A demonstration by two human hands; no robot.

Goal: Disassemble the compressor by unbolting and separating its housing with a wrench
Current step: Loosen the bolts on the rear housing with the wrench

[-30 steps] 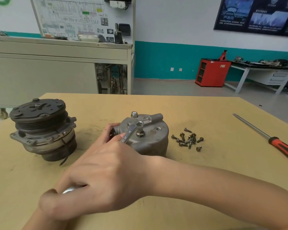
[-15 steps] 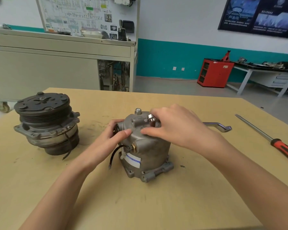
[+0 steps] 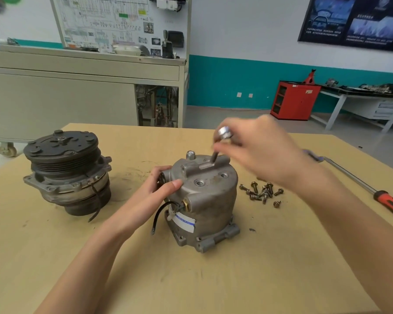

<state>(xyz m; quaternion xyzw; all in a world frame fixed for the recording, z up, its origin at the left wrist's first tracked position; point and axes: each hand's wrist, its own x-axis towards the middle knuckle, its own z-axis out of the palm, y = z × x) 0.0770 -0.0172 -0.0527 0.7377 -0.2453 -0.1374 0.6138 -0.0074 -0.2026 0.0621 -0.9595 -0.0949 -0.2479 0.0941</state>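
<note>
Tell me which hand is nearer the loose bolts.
Right. The right hand, pinching a long bolt, hovers just behind the loose bolts; the left hand grips the housing on its opposite side.

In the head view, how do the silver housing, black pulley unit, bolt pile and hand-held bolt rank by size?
1. silver housing and black pulley unit: look alike, housing nearer, so unranked.
2. bolt pile.
3. hand-held bolt.

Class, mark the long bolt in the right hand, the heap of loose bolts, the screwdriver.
long bolt [image 3: 224, 133]: head view, its head.
heap of loose bolts [image 3: 262, 193]: head view, heap's middle.
screwdriver [image 3: 391, 206]: head view, red handle.
</note>
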